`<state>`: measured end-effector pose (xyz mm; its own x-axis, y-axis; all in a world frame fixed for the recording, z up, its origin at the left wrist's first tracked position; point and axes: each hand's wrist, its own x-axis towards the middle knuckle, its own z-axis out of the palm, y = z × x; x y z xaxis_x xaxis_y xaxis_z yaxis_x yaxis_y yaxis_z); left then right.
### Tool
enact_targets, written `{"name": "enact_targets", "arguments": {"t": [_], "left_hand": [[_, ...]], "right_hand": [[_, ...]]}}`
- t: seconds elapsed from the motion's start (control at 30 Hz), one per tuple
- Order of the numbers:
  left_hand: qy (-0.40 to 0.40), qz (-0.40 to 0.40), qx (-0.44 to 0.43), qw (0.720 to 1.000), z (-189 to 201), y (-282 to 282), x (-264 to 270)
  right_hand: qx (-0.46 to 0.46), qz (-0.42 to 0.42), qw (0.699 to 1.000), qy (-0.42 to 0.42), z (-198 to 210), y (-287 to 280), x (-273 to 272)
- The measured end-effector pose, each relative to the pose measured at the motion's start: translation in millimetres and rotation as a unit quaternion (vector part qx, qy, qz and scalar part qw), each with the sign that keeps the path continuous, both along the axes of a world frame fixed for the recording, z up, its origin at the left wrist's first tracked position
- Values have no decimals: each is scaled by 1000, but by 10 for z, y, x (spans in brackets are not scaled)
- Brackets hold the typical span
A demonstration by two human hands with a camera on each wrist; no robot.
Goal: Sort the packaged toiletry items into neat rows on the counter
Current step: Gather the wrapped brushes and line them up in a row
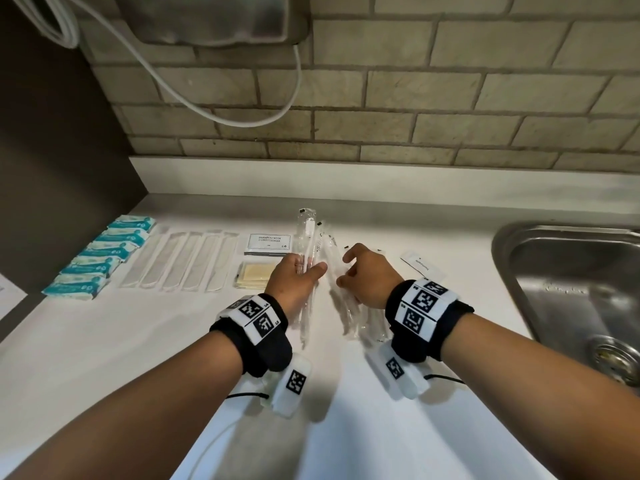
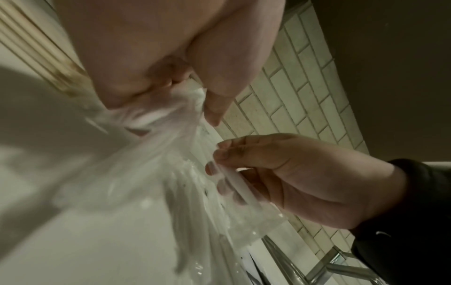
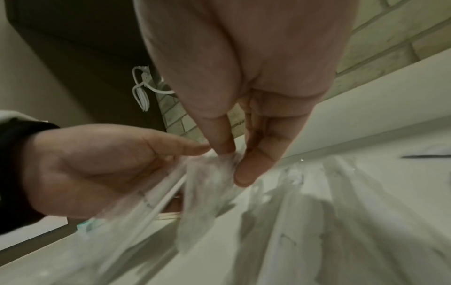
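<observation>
Separating wrapped toothbrushes above the desk (image 1: 450, 244).
My left hand (image 1: 294, 282) grips one wrapped toothbrush (image 1: 306, 244); my right hand (image 1: 367, 282) pinches the remaining bundle (image 1: 349, 317), freeing one for its row.

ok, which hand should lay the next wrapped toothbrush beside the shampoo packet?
Left, probably. The left hand already grips a wrapped toothbrush and sits nearest the shampoo packet. The right hand is pinching wrappers in the loose pile, farther toward the sink.

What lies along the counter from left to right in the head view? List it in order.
Teal tissue packs → flat white sachets → shampoo sachet → left hand → right hand → toothpaste sachet → steel sink.
</observation>
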<state>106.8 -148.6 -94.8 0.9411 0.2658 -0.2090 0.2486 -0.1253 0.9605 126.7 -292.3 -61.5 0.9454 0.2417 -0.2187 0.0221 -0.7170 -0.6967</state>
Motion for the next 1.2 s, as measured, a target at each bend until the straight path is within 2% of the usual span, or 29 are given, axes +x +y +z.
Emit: {"name": "enact_targets", "arguments": {"t": [0.2,0.33,0.43,0.63,0.77,0.9,0.97,1.07,1.2], "left_hand": [[32,4,24,999,-145,64,98],[74,-29,140,987,-71,14,146],[116,-51,233,964,-26,-29,193],[128,-76,273,951,-107,-35,268],[112,-77,291,947,-83,25,265],[75,-91,328,937,-5,123,236],[78,-99,344,930,22,179,183],[84,-117,357,923,15,248,102],[98,-130,371,914,10,250,30]], "right_hand": [[6,-38,999,14,-81,78,15],[-5,-36,999,24,-106,139,6],[-52,-17,999,2,-108,174,15],[-139,6,990,-6,-92,143,4],[-152,19,988,-16,-33,128,21],[-170,77,979,-81,-16,138,27],[-204,143,962,-112,-34,166,14],[-255,225,933,-114,-103,231,-25],[-281,229,927,-96,-244,256,-89]]}}
